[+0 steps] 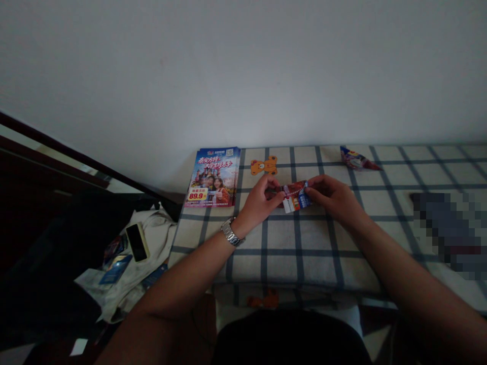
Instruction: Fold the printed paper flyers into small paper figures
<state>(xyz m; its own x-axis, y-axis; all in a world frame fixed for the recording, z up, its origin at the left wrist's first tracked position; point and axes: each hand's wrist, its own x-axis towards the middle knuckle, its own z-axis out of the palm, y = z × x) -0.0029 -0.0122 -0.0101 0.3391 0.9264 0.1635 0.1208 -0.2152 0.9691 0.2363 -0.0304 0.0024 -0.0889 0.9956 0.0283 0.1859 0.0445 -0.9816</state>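
Observation:
Both hands are closed on a small folded flyer (297,195), printed in red and blue with a white corner, held just above or on the checked tablecloth. My left hand (268,195), a metal watch (232,232) on its wrist, pinches the flyer's left end between thumb and fingers. At the other end, my right hand (330,196) pinches the upper right corner. A stack of flyers (213,177) with a castle picture and the price 89.9 lies left of my hands. Farther back on the right rests a folded paper piece (357,159) with similar print, tapering to a point.
The checked tablecloth (281,248), with a bear print, covers the table against a pale wall (266,76). A pixelated dark object (449,228) lies at the right. Lower left, a phone (137,242) and a blue leaflet (116,269) rest on light cloth.

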